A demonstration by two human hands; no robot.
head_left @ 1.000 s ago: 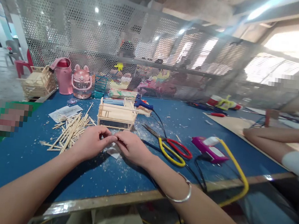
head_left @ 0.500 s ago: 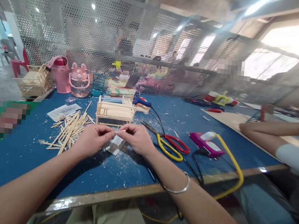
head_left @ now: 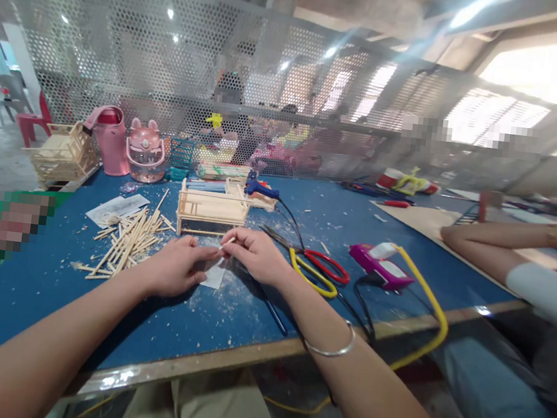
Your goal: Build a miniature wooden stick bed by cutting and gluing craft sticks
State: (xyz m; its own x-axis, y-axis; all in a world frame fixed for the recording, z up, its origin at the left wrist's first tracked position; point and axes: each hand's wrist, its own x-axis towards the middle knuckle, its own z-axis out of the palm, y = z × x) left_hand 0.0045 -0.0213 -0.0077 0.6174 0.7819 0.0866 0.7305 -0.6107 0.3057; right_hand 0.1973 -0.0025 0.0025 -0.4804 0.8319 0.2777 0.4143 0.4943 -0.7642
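My right hand (head_left: 259, 255) pinches a short pale wooden stick (head_left: 227, 243) between thumb and fingertips. Beside it, my left hand (head_left: 174, 267) has its index finger stretched to the stick's near end, with the thumb held apart below. A small white paper (head_left: 214, 275) lies on the table under my hands, partly covered by them. Just beyond stands a little wooden stick frame (head_left: 214, 210), like a doll-size bed or bench. Left of my hands is a loose pile of wooden sticks (head_left: 130, 240).
Scissors (head_left: 316, 274) with red and yellow handles and a purple device (head_left: 381, 266) lie to the right. A blue glue gun (head_left: 262, 189) rests behind the frame. Pink bottles (head_left: 111, 143) stand at the back left. A co-worker's arm (head_left: 488, 243) rests at the right.
My left thumb has come away from the fingertips and dropped lower, leaving the index finger extended. My right hand still holds the stick, which now shows more clearly. The view has shifted slightly.
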